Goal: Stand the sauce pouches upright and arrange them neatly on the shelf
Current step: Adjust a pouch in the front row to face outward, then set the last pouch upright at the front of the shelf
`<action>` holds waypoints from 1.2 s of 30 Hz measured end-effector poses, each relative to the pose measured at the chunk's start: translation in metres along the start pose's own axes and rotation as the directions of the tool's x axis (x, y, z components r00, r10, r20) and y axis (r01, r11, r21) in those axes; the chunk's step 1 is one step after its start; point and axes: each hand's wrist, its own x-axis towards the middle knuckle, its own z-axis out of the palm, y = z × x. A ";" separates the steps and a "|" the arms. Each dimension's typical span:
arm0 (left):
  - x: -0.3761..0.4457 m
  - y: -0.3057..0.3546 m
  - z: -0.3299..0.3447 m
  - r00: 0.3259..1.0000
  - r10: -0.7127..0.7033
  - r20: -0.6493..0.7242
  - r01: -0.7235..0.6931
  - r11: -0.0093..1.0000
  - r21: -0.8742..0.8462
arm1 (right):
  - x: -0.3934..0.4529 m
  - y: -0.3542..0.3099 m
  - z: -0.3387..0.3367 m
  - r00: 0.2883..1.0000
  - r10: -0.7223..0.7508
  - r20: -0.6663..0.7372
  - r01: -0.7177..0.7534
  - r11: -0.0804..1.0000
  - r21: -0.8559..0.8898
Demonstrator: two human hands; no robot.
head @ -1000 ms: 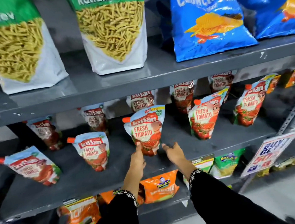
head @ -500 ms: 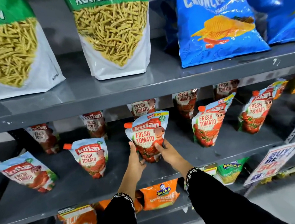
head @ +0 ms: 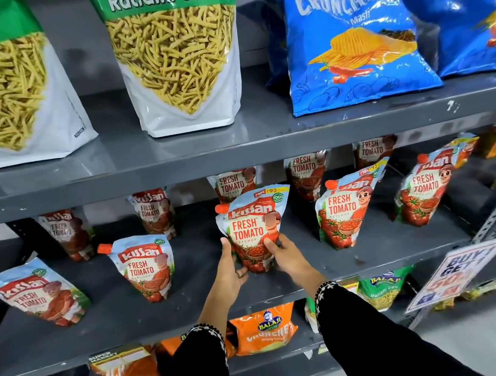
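The centre ketchup pouch (head: 255, 229) stands on the middle shelf (head: 328, 267), its long axis near vertical, spout cap at upper left; both hands cup its lower half from the front, the left hand (head: 230, 269) against its left edge, the right hand (head: 283, 253) against its right, fingers curled around the base, neither fully clenched; the pouch sits directly ahead, equally near both. The far-left pouch (head: 35, 295) leans markedly and likely needs straightening; the left hand is nearer to it.
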 end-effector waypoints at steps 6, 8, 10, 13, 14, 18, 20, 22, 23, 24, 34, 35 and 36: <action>-0.004 0.001 0.003 1.000 -0.008 -0.017 0.008 1.000 -0.006 | 0.002 0.003 -0.002 0.999 -0.019 -0.034 0.017 0.998 -0.065; -0.005 0.001 0.004 1.000 -0.014 -0.026 0.014 1.000 -0.010 | 0.002 0.003 -0.002 0.999 -0.019 -0.034 0.016 0.996 -0.092; -0.005 0.001 0.004 0.999 -0.014 -0.034 0.014 1.000 -0.010 | 0.002 0.002 -0.002 0.999 -0.021 -0.037 0.017 0.994 -0.106; -0.006 0.002 0.004 0.999 -0.010 -0.030 0.010 1.000 0.002 | 0.001 0.000 0.000 0.999 -0.015 -0.037 0.011 0.995 -0.095; -0.006 0.002 0.005 1.000 -0.007 -0.031 0.007 1.000 0.002 | 0.001 0.000 0.000 0.999 -0.014 -0.037 0.011 0.996 -0.087; -0.007 0.002 0.005 1.000 0.009 -0.023 -0.010 1.000 -0.021 | -0.003 0.001 0.005 0.999 -0.013 -0.039 0.012 0.999 -0.029; -0.007 0.003 0.003 1.000 0.009 -0.014 -0.009 1.000 -0.021 | -0.005 0.001 0.008 0.999 -0.011 -0.046 0.010 1.000 -0.029; -0.008 0.005 0.000 1.000 0.016 0.001 -0.016 1.000 -0.012 | -0.009 -0.001 0.012 0.998 -0.011 -0.069 0.009 1.000 -0.026; -0.009 0.007 -0.002 1.000 0.018 0.005 -0.018 1.000 -0.009 | -0.010 -0.002 0.014 0.996 -0.016 -0.090 0.014 0.999 -0.029; -0.010 0.008 -0.004 1.000 0.014 0.008 -0.014 1.000 -0.009 | -0.012 -0.003 0.016 0.993 -0.022 -0.115 0.018 0.999 -0.037; -0.046 0.016 -0.099 0.994 -0.106 -0.002 0.106 0.994 0.026 | -0.059 -0.001 0.091 0.834 -0.010 -0.552 -0.033 0.997 -0.069; -0.048 0.015 -0.113 0.996 -0.090 -0.008 0.090 0.995 0.052 | -0.065 0.000 0.105 0.830 -0.019 -0.558 -0.022 0.998 -0.066; -0.050 0.015 -0.129 0.998 -0.066 -0.010 0.066 0.995 0.076 | -0.071 0.001 0.119 0.834 -0.018 -0.552 -0.020 0.998 -0.064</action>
